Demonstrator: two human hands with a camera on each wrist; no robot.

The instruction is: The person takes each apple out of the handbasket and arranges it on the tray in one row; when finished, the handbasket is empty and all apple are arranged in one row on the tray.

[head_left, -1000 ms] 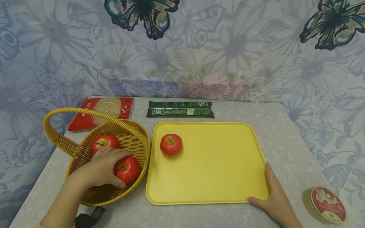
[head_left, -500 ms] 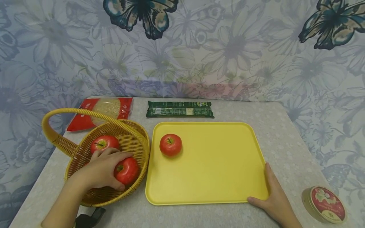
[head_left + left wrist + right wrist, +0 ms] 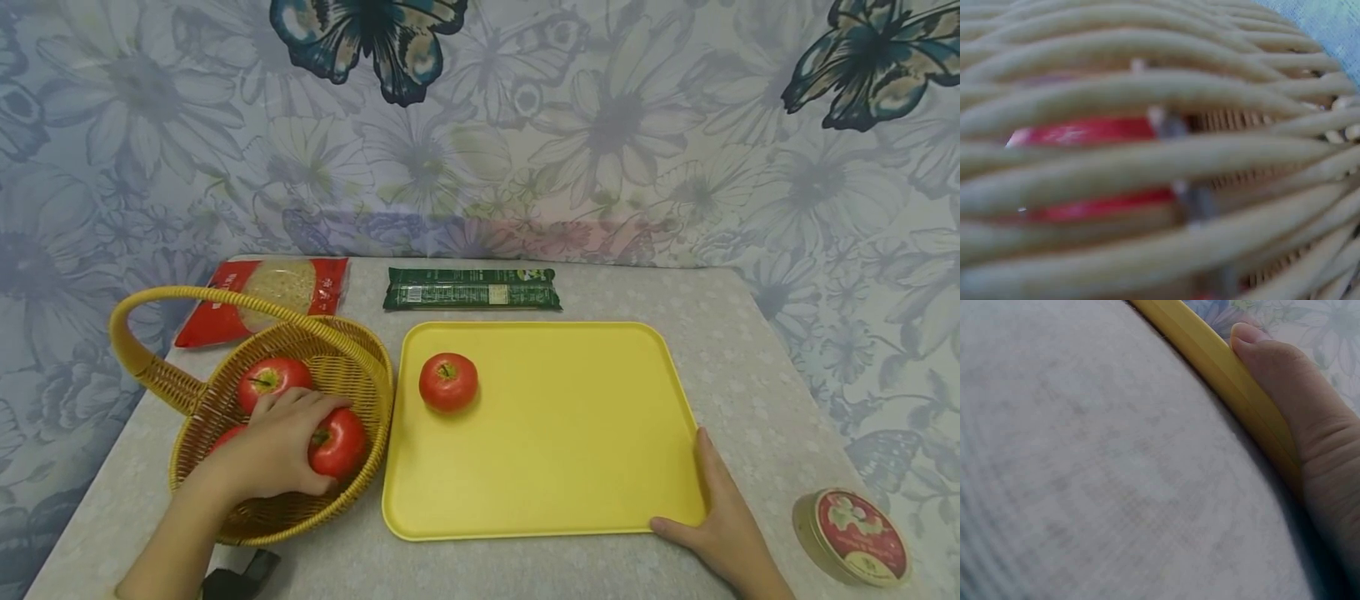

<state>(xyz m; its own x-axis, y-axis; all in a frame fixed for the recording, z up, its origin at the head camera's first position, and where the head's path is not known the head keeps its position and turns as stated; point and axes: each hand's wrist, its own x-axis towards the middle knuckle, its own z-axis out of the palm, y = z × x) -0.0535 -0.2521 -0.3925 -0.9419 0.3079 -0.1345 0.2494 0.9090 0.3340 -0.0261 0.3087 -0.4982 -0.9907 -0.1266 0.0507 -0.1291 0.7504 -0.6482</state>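
A shiny, round red apple sits in the lower left of the head view, inside a round yellow-brown woven basket with a tall handle. The left hand is curled over this apple, fingers and thumb clamped on it. A second red apple sits just behind the hand, and a bit of red fruit peeks out to its left. Just right of the basket is a flat yellow tray with one red tomato-like apple near its upper left corner. The right hand touches the tray's lower right corner, thumb and fingers spread apart. A red bag with a clear window lies at the left behind the basket, and a long green packet lies behind the tray. A round tin with a red top is at the lower right.
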